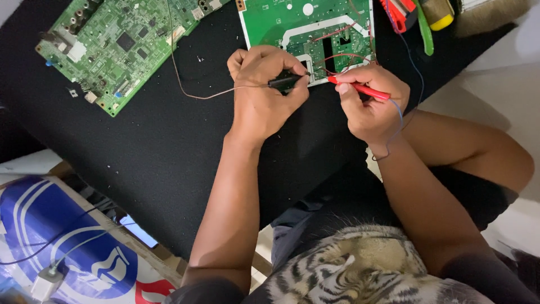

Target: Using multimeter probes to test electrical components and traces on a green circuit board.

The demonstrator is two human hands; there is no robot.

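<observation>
My left hand (264, 90) grips a black test probe (287, 81) whose tip touches the near edge of a green circuit board (292, 22). A thin brown lead runs from it to the left. My right hand (368, 104) pinches a red test probe (360, 88), its tip resting on the same board edge just right of the black one. A thin blue wire trails from the red probe over my wrist. Both hands rest on a black mat (140, 141).
A second green circuit board (112, 45) lies at the far left on the mat. Red and green tools (410, 17) and a yellow-tipped object (441, 14) lie at the far right. A blue and white box (62, 236) with a white charger sits near left.
</observation>
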